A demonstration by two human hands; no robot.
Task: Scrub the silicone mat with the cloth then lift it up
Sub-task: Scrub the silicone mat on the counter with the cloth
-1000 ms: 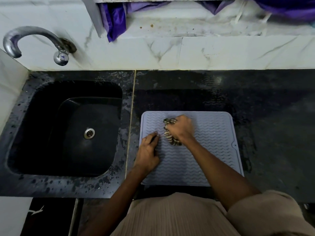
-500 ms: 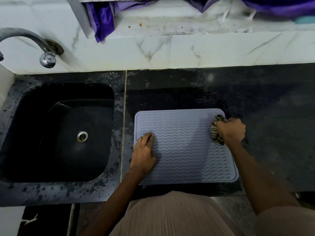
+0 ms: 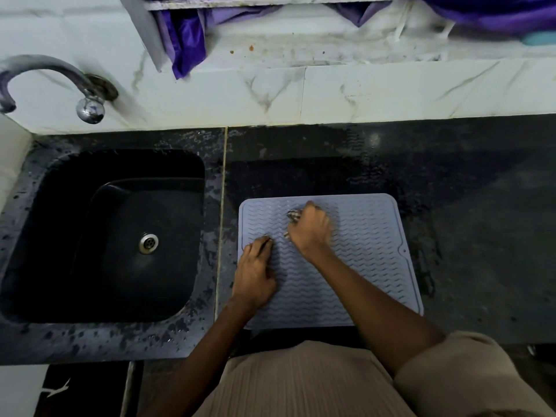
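Observation:
A pale blue-grey silicone mat [image 3: 370, 254] with wavy ridges lies flat on the black counter [image 3: 481, 224], right of the sink. My right hand [image 3: 310, 230] grips a bunched striped cloth [image 3: 293, 216] and presses it on the mat's upper middle; most of the cloth is hidden under the fist. My left hand [image 3: 255, 272] rests flat on the mat's left part, fingers straight, holding it down.
A black sink [image 3: 60, 236] with a metal drain [image 3: 148, 243] lies to the left, under a curved tap [image 3: 60, 82]. White marble wall tiles run along the back, with purple fabric [image 3: 186, 34] hanging above. The counter is wet around the mat.
My right hand swept the cloth from the mat's middle to its right edge, then back left to the upper middle. My left hand stayed pressed on the mat's left side.

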